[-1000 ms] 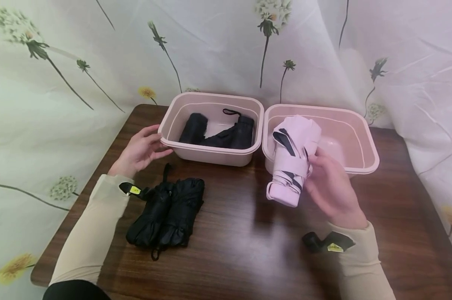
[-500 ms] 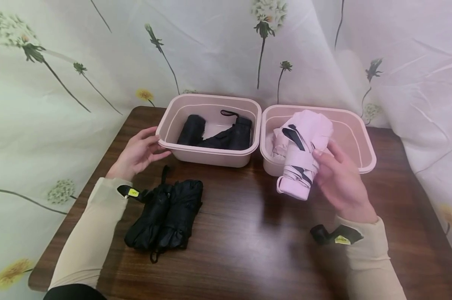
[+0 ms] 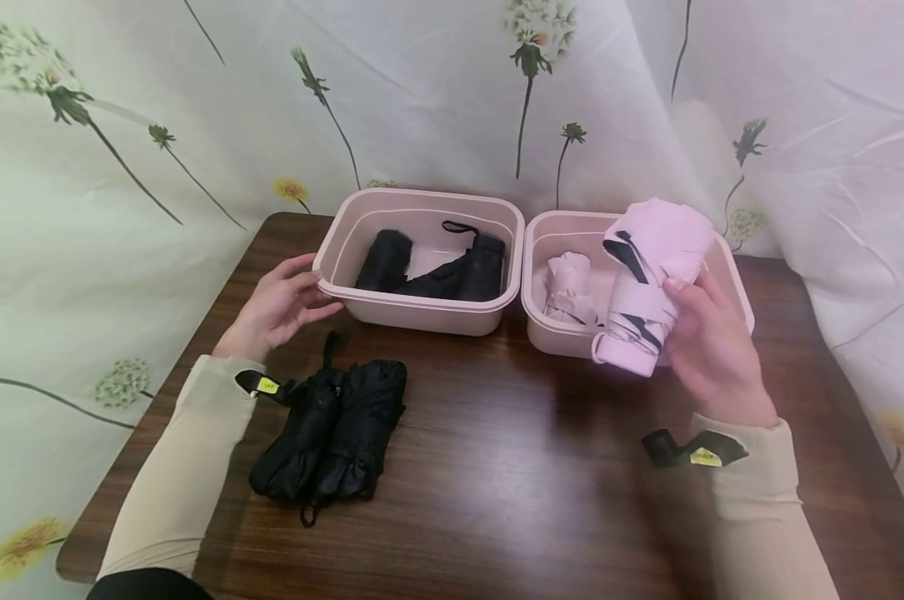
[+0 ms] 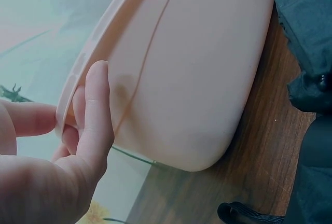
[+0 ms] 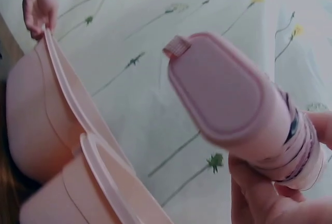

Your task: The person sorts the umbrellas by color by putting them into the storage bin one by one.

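My right hand (image 3: 710,350) grips a pink folding umbrella (image 3: 650,275), bound with its strap, above the right part of the right pink plastic bin (image 3: 564,340). In the right wrist view the umbrella's flat handle end (image 5: 220,86) faces the camera. Another pink folded umbrella (image 3: 569,283) lies inside that bin at its left. My left hand (image 3: 279,304) pinches the left rim of the other pink bin (image 3: 429,317), fingers and thumb on either side of it in the left wrist view. Black folded umbrellas (image 3: 485,265) lie within this left bin.
Two black folded umbrellas (image 3: 332,429) lie side by side on the dark wooden table (image 3: 481,500), in front of the left bin. The bins stand edge to edge near a flower-printed cloth (image 3: 437,100) behind the table.
My right hand has carried the pink umbrella rightward and a little upward over the right bin, uncovering the other pink umbrella in it. The left hand has stayed on the left bin's rim.
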`<state>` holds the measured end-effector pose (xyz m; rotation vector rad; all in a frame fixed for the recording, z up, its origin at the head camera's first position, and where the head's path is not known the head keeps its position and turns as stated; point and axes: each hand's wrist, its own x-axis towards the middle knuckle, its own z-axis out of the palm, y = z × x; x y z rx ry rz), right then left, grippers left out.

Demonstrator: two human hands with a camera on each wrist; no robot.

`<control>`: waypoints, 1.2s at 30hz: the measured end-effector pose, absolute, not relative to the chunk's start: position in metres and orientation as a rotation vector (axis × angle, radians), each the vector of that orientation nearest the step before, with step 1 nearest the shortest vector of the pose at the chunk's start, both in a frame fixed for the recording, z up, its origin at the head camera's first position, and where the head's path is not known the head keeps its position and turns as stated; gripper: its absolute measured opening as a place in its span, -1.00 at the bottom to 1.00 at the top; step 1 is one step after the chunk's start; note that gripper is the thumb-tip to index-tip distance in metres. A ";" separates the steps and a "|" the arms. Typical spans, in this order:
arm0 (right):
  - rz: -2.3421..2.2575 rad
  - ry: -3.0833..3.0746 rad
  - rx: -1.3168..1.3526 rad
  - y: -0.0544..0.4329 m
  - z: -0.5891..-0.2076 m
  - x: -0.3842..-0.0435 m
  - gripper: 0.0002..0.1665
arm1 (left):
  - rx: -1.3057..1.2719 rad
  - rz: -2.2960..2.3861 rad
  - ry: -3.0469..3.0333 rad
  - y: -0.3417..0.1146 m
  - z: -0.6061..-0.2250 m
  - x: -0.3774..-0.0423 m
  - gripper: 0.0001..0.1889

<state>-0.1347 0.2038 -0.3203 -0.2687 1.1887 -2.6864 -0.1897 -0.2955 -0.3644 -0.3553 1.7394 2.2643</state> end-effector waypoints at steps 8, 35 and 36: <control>-2.712 1.251 -0.119 0.220 -0.320 -0.146 -0.59 | -0.362 2.263 1.741 -0.295 -0.363 -0.188 -0.40; -2.587 1.842 0.359 0.243 -0.322 -0.171 -0.31 | -0.379 2.252 1.767 -0.295 -0.364 -0.190 -0.41; -2.587 1.848 0.369 0.243 -0.322 -0.172 -0.30 | -0.380 2.253 1.766 -0.295 -0.364 -0.190 -0.41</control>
